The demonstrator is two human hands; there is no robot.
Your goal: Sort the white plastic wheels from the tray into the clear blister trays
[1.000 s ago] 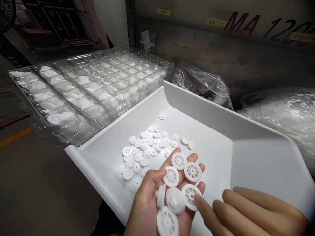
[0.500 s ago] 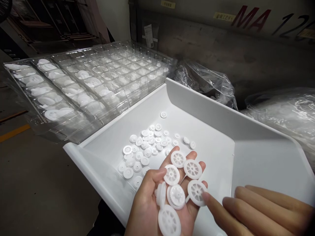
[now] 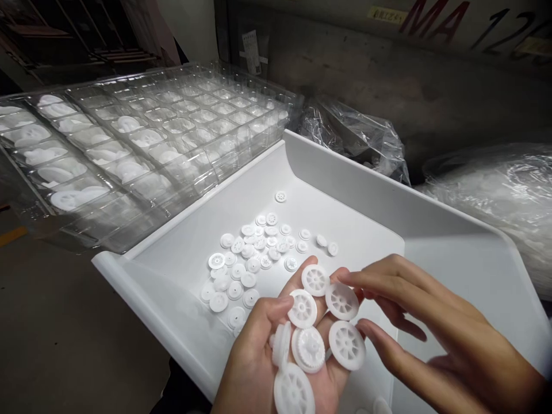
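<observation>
My left hand [image 3: 263, 351] is palm up, cupped under several white plastic gears, its thumb pressing on one spoked gear [image 3: 302, 309]. A toothed gear [image 3: 308, 349] lies on the palm, with another spoked gear [image 3: 294, 391] nearer the wrist. Across the fingers rest more spoked wheels, including a tilted gear [image 3: 342, 301] and a lower gear [image 3: 347, 345]. My right hand [image 3: 435, 322] comes in from the right, fingers apart. Its index fingertip touches the tilted gear's upper edge; its thumb tip is beside the lower gear. Whether the thumb makes contact I cannot tell.
Below my hands is a large white plastic bin [image 3: 345, 207] with many loose gears [image 3: 252, 264] scattered inside. To its left sits a clear compartment tray [image 3: 168, 132], with white parts in many cells. Crumpled clear plastic bags [image 3: 495, 195] lie behind and to the right, before a grey machine [image 3: 345, 86].
My right hand has moved up and left. Its index fingertip has gone from the lower gear to the upper right one, which is now tilted. The whole view has shifted slightly.
</observation>
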